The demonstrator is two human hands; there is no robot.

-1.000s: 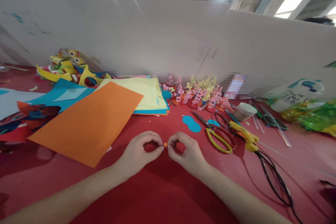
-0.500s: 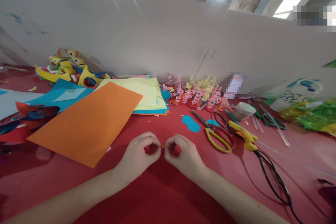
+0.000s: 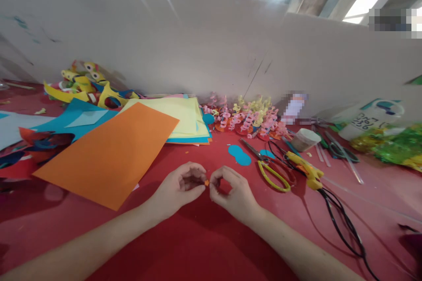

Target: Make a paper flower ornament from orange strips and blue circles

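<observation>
A tiny orange piece of paper (image 3: 207, 182) shows between my two hands, above the red table. My right hand (image 3: 234, 191) pinches it at the thumb and fingertips. Close on its other side, my left hand (image 3: 180, 186) has its thumb parted from its curled fingers, with nothing visible in its grasp. Whether the left fingertips touch the piece I cannot tell. An orange sheet (image 3: 112, 158) lies left of my left hand. Beyond my right hand are blue paper circles (image 3: 240, 155) and scissors with yellow and red handles (image 3: 273, 176).
A yellow glue gun (image 3: 305, 169) with a black cord lies at right. Behind are a paper stack (image 3: 178, 116), pink and yellow paper curls (image 3: 247, 118), a small tub (image 3: 306, 139) and a white bottle (image 3: 371, 118). Yellow paper figures (image 3: 85, 81) sit at back left. A grey wall rises behind.
My left thumb and fingers have parted from their pinch. My right hand has shifted slightly right and still pinches. The orange piece shows more clearly.
</observation>
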